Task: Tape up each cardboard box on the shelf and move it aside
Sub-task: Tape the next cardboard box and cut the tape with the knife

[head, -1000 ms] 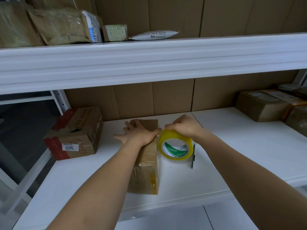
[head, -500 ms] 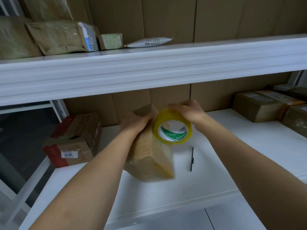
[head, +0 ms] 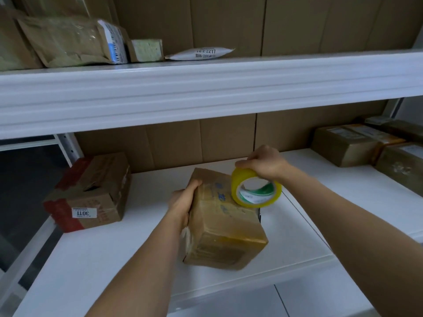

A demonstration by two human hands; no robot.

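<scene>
A brown cardboard box (head: 225, 227), wrapped in glossy tape, lies in the middle of the white lower shelf (head: 91, 266). My left hand (head: 183, 202) grips its left side, thumb on top. My right hand (head: 265, 162) holds a yellow roll of tape (head: 255, 191) from above, pressed against the box's top right edge. A second box with red tape and a "3011" label (head: 91, 193) stands at the left of the shelf.
Several taped boxes (head: 348, 145) stand at the shelf's far right. A thin dark tool (head: 259, 215) peeks out behind the box on the right. The upper shelf (head: 206, 88) carries padded parcels (head: 73, 42) and a white pouch (head: 201, 53). Cardboard lines the back wall.
The box was lifted, turned over and set down on another face. My left hand moved from its top to its left side; the tape roll stayed against the box.
</scene>
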